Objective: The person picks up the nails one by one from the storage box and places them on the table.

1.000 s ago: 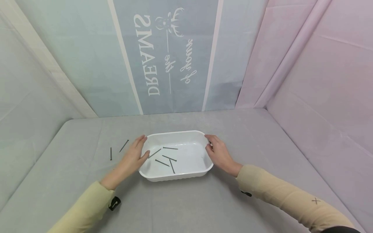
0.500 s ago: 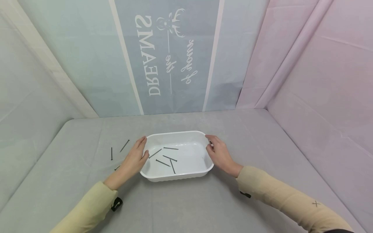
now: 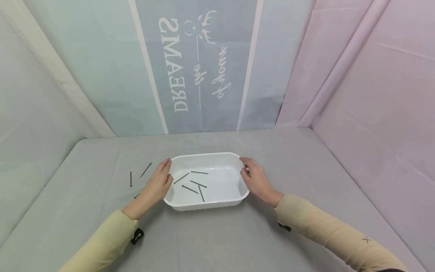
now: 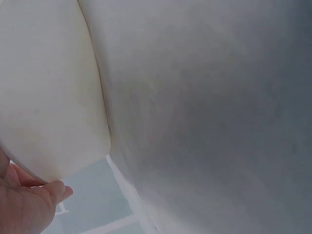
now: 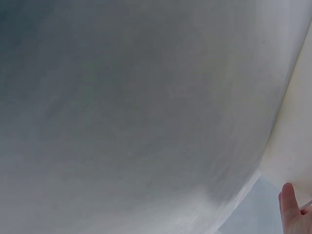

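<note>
while you look down at the grey table (image 3: 217,241), your two hands stand at the two short ends of a white tray (image 3: 205,204). your left hand (image 3: 157,184) lies against the left end of the tray, with the fingers almost straight along the outer wall and the thumb touching the rim. your right hand (image 3: 255,180) lies against the right end in the same way, the fingers lightly bent on the wall and the thumb at the rim. neither hand closes around the tray; both only touch it from the sides, and the tray rests flat on the table between them.

between your hands, inside the tray, lie five dark nails (image 3: 194,184), closer to your left hand than to your right; some of them cross or touch each other. outside the tray, to the left of your left hand, two more nails (image 3: 145,170) lie on the table, a little apart from each other. one other small dark piece (image 3: 136,195) shows just beside your left wrist, but it is too much hidden to say what it is.

on the left wrist view you see only the fingertips (image 4: 56,190) near a pale surface, and the right wrist view shows one fingertip (image 5: 288,204) at the edge; both pictures are blurred.

beyond your hands hangs a pale blue backdrop (image 3: 190,64) with white letters.
</note>
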Available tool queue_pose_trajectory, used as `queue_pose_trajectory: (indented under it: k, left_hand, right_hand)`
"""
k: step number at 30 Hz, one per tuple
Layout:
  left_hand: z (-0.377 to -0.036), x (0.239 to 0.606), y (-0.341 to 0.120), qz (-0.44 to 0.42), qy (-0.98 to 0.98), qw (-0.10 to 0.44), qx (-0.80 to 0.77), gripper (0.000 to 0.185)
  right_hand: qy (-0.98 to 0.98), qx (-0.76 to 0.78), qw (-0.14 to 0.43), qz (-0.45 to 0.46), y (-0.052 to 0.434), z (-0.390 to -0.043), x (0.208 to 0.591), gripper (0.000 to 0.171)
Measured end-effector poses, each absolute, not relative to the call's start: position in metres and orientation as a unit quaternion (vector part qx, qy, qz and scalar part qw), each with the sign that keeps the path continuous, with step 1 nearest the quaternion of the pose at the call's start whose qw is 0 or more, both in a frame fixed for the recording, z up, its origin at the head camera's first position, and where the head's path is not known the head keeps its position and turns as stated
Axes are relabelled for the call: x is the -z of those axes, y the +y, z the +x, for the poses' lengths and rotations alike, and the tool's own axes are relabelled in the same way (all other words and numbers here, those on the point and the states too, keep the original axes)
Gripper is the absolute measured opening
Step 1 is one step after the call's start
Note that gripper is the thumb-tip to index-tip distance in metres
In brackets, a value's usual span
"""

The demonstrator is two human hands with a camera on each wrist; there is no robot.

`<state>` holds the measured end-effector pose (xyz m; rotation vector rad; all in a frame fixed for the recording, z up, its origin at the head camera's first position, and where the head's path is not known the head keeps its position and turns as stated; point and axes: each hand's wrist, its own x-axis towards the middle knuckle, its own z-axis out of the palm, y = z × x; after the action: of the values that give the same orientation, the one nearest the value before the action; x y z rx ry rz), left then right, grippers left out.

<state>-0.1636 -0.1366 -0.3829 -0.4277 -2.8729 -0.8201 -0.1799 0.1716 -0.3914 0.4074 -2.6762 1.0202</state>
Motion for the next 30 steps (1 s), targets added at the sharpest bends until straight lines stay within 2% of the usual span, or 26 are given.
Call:
queue_pose_trajectory:
  k: [19, 30]
  left_hand:
    - [-0.176, 0.381, -0.139, -0.136, -0.949, 0.059, 0.276, 0.048]
    - [-0.179, 0.382, -0.139, -0.13, -0.953, 0.056, 0.27, 0.049]
  right_hand:
    - [-0.913, -0.353, 0.142, 0.149, 0.17, -0.193, 0.391, 0.038]
    - [-0.916, -0.364, 0.094, 0.14, 0.171, -0.199, 0.383, 0.038]
